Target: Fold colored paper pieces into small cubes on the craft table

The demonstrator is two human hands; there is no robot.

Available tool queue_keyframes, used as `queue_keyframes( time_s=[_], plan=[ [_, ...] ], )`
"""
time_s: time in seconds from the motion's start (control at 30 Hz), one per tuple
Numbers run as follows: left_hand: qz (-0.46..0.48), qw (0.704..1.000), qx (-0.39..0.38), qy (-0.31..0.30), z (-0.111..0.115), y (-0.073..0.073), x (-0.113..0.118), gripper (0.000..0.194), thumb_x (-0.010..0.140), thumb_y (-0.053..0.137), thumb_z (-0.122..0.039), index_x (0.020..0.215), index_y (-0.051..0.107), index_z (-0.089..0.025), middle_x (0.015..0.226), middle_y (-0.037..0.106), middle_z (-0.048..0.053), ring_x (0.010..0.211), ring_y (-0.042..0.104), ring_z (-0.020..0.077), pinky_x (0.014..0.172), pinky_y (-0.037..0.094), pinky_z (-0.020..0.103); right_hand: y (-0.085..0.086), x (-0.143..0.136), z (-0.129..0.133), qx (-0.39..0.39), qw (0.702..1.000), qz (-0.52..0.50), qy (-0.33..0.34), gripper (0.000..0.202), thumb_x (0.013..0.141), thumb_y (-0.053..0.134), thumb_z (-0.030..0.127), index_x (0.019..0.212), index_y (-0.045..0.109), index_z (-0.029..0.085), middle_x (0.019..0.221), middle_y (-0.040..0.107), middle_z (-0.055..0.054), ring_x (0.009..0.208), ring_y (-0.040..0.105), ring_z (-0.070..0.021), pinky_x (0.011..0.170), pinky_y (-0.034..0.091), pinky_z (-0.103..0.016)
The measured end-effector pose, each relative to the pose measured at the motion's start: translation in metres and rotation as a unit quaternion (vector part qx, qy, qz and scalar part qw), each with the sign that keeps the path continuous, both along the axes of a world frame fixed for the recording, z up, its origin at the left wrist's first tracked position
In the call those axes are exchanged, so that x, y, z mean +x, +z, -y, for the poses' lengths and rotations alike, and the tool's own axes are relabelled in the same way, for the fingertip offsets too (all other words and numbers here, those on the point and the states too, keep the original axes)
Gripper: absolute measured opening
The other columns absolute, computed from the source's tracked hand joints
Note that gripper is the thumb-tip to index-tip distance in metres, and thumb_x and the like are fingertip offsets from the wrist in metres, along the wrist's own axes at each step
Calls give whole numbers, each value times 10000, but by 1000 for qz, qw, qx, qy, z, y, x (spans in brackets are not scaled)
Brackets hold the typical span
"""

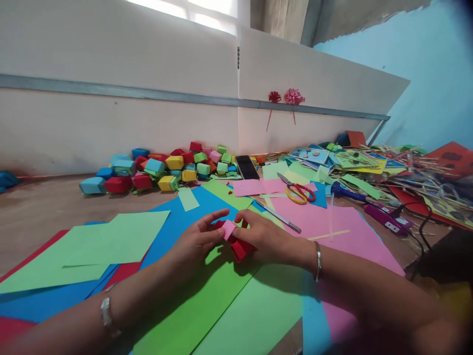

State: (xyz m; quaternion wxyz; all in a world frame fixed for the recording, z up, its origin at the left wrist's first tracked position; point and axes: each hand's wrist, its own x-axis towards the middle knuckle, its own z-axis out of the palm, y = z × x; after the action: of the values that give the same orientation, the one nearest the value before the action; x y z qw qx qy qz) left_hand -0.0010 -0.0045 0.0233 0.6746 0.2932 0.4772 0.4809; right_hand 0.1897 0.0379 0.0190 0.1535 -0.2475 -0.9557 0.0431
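Note:
Both my hands meet over the green paper sheets (207, 301) in the middle of the table. Between them is a small folded red paper box (243, 249) with a pink paper piece (229, 229) at its upper left end. My left hand (201, 234) pinches the pink piece between thumb and fingers. My right hand (264, 234) grips the red box from the right, its fingers curled round the upper side. Part of the box is hidden behind my fingers. A silver pen-like cutter (281, 217) lies just beyond my right hand.
Colourful folded paper boxes (155, 170) are piled along the wall beside a phone (247, 167). Scissors (297, 190) rest on pink paper (354, 241). Farther right are a blue glue gun (347, 191), a purple power strip (388, 219) with cables, and heaped paper and sticks.

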Motion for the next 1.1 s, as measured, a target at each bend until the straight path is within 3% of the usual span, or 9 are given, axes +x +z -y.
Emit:
queue_keyframes(
  time_s=[0.1, 0.17, 0.3, 0.47, 0.63, 0.77, 0.9, 0.97, 1.1],
  plan=[
    [16, 999, -19, -40, 3, 0, 0, 536, 709, 818, -187, 1214, 675, -297, 1034, 730, 59, 841, 704, 208, 712, 583, 335, 7, 5, 1, -54, 997, -41, 37, 318, 843, 725, 247, 1143, 645, 179, 1253, 536, -113, 1027, 581, -192, 853, 526, -303],
    [18, 998, -5, -54, 3, 1, -1, 461, 710, 814, -197, 1153, 701, -255, 978, 739, 67, 810, 704, 209, 683, 575, 320, 10, 10, -2, -73, 993, -68, 60, 304, 853, 692, 195, 1154, 651, 198, 1233, 532, -99, 1041, 579, -192, 867, 533, -314],
    [28, 999, 34, -25, -3, -3, -3, 326, 683, 804, -133, 988, 713, -200, 864, 748, 58, 760, 705, 201, 668, 564, 299, 10, 18, -12, -57, 987, -125, 78, 468, 806, 741, 145, 1255, 617, 194, 1238, 525, -129, 1120, 571, -236, 919, 543, -365],
    [44, 999, 25, 1, -12, -7, -7, 385, 656, 813, -137, 1014, 684, -198, 896, 757, 57, 726, 700, 193, 661, 553, 303, 7, 21, -17, -61, 974, -216, 39, 782, 720, 848, 184, 1409, 479, 240, 1358, 501, -152, 1291, 503, -290, 1057, 502, -474],
    [28, 999, 33, -16, -12, -5, -6, 568, 639, 875, -269, 1158, 647, -236, 896, 756, 33, 731, 693, 182, 650, 524, 279, 6, 17, -13, -127, 959, -254, -19, 476, 826, 713, 180, 1286, 603, 239, 1268, 557, -125, 1231, 553, -259, 991, 565, -446],
    [4, 993, 111, -36, -13, -12, -7, 676, 501, 954, -264, 1116, 680, -214, 958, 756, 49, 791, 702, 195, 713, 540, 297, 5, 15, -13, -211, 929, -301, -36, 507, 816, 632, 156, 1314, 603, 249, 1280, 569, -97, 1203, 589, -223, 958, 588, -386],
    [-62, 990, 126, -27, -17, -22, -10, 678, 565, 932, -369, 1164, 658, -210, 980, 754, 81, 765, 717, 222, 676, 555, 331, 3, 14, -17, -284, 892, -345, -63, 535, 750, 586, 100, 1271, 573, 221, 1242, 637, -88, 1139, 642, -212, 954, 583, -395],
    [-70, 989, 131, -25, -20, -25, -11, 690, 575, 920, -435, 1165, 641, -210, 966, 750, 81, 744, 722, 231, 628, 552, 323, 2, 15, -19, -288, 891, -343, -70, 486, 726, 571, 86, 1197, 590, 203, 1179, 665, -85, 1096, 659, -211, 942, 581, -400],
    [-89, 986, 139, -25, -23, -26, -11, 721, 581, 889, -559, 1152, 630, -204, 881, 732, 64, 674, 696, 206, 567, 527, 294, 0, 15, -20, -245, 915, -312, -68, 462, 719, 552, 100, 1162, 637, 201, 1204, 657, -92, 1133, 635, -225, 976, 560, -427]
  ],
)
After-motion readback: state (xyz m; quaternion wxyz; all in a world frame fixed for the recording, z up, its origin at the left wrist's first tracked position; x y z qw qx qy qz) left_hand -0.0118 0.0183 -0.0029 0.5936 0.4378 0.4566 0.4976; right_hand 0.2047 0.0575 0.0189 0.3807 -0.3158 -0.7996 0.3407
